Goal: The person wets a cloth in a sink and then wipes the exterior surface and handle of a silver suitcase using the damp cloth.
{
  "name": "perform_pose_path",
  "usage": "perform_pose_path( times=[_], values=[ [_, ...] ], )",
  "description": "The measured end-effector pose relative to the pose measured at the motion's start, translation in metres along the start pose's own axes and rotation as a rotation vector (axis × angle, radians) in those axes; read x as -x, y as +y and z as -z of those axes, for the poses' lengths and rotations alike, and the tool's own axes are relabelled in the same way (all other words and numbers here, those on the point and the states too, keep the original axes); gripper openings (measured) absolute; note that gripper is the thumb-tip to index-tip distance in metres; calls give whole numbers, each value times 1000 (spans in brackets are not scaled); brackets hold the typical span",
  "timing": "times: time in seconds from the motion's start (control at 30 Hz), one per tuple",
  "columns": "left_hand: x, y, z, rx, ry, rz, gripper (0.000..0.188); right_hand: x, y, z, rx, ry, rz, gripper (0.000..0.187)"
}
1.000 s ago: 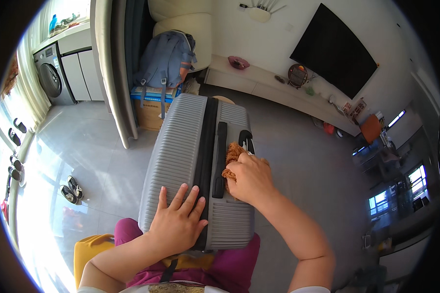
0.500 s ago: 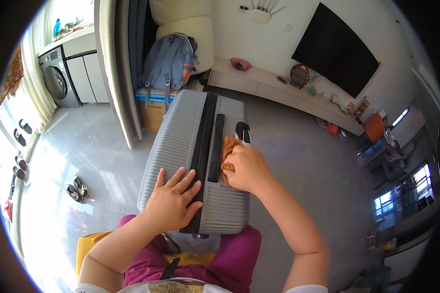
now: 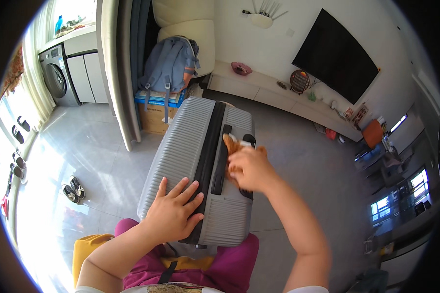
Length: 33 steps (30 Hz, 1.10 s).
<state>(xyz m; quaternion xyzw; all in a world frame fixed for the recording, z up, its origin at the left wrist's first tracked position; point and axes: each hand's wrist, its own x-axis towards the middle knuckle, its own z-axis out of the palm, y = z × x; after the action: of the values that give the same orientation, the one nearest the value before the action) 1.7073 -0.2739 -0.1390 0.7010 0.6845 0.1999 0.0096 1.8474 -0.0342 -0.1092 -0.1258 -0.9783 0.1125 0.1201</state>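
Note:
A ribbed silver-grey suitcase (image 3: pixel 181 141) lies on its side in front of me, its near end by my knees. Down its length runs a black band (image 3: pixel 211 141), with a black side handle (image 3: pixel 219 171) beside it. My left hand (image 3: pixel 173 210) rests flat on the shell and the band, fingers spread. Bunched in my right hand (image 3: pixel 249 168) is a brown cloth (image 3: pixel 231 143), held against the suitcase's side panel just right of the handle. Part of the cloth is hidden under the fingers, which are slightly blurred.
Behind the suitcase, a blue-grey backpack (image 3: pixel 168 63) sits on a cardboard box (image 3: pixel 154 118). A low cabinet (image 3: pixel 264 90) runs along the wall under a television (image 3: pixel 336 56). Black-and-white shoes (image 3: pixel 74 189) lie on the tiled floor at left, with a washing machine (image 3: pixel 58 75) farther back.
My right hand has shifted slightly right and down with the cloth, which now spreads out more around the fingers. The suitcase sits slightly lower in view. My left hand stays on it.

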Motion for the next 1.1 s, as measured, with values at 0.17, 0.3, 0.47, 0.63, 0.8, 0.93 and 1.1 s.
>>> perform_pose_path(
  times=[0.17,0.3,0.47,0.63,0.8,0.93,1.1],
  values=[
    [3,7,0,15,-26,-80,45,-1,20,-11,79,168,-244,16],
    [-3,10,1,28,-18,-97,46,-27,61,7,57,238,-480,27],
    [-3,4,0,30,-3,-62,45,-24,32,3,131,74,-446,27],
    [0,7,0,35,-11,-79,45,-24,35,0,248,152,-573,23],
    [0,7,3,53,-9,-78,44,-26,16,19,149,-137,-668,20],
    [-1,7,1,45,4,-97,44,-23,27,14,136,49,-731,20],
    [-3,8,0,43,30,-81,43,-21,12,17,207,-23,-627,23]
  ],
)
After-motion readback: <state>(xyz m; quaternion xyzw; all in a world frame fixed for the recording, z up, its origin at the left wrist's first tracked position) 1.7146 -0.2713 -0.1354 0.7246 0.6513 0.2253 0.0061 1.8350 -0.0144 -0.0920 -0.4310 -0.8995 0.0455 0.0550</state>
